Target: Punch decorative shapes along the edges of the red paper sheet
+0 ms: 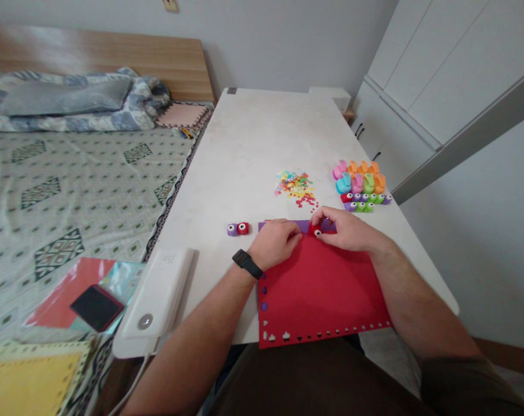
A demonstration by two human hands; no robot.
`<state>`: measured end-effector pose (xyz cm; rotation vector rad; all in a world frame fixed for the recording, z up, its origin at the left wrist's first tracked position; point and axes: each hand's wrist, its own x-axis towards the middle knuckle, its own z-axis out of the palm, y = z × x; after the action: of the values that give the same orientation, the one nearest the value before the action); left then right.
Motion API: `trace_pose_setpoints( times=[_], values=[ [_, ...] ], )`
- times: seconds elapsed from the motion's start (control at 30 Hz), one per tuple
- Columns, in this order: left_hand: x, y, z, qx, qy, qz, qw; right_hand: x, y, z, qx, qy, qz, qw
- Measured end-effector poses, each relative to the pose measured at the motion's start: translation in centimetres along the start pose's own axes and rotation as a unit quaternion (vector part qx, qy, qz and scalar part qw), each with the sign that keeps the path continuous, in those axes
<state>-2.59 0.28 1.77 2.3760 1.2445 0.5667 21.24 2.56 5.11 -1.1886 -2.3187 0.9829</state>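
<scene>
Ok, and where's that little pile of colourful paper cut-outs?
In the head view, the pile of colourful paper cut-outs lies on the white table, just beyond the right hand and to the left of the rows of craft punches.

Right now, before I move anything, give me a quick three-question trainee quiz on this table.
1. Which hand wears the black smartwatch, left or right?
2. True or false: the fingers of the right hand are on a small red craft punch with a googly eye.
3. How many small craft punches stand on the white table to the left of the purple paper strip?

Key: 1. Left hand. 2. True. 3. Two.
</scene>
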Motion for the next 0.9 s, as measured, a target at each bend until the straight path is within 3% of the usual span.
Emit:
trace_pose_setpoints(
  times=[0.4, 0.9],
  values=[
    [-0.04, 0.03, 0.02, -0.005, 0.004, 0.006, 1.0, 0.24, 0.45, 0.35, 0.005, 0.018, -0.005, 1.0],
    [-0.01, 0.04, 0.01, 0.001, 0.009, 0.011, 1.0, 0.12, 0.45, 0.74, 0.035, -0.038, 0.009, 0.999]
  ],
)
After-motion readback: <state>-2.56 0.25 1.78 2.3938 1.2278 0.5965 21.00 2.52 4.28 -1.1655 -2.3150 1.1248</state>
